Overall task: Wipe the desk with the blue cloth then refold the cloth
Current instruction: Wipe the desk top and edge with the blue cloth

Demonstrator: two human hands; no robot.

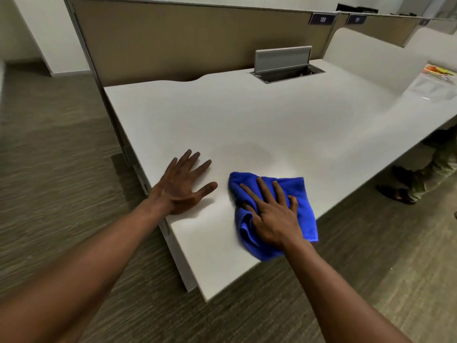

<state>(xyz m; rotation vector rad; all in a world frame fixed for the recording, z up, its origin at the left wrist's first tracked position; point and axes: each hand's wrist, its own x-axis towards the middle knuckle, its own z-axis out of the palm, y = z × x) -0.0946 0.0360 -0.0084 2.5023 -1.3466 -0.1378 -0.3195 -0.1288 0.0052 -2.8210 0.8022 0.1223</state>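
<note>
Blue cloth (272,214) lies bunched at the near edge of the white desk (247,125), pinned beneath the right hand (272,216), whose straight, spread fingers press it flat from above; the left hand (183,181) rests palm-down on bare desktop just beside the cloth, fingers splayed, holding nothing; the wiping step appears to be in hand, with most of the surface stretching away beyond the cloth; the next move likely calls for a firm push outward across the desk; refolding is not yet begun.
</note>
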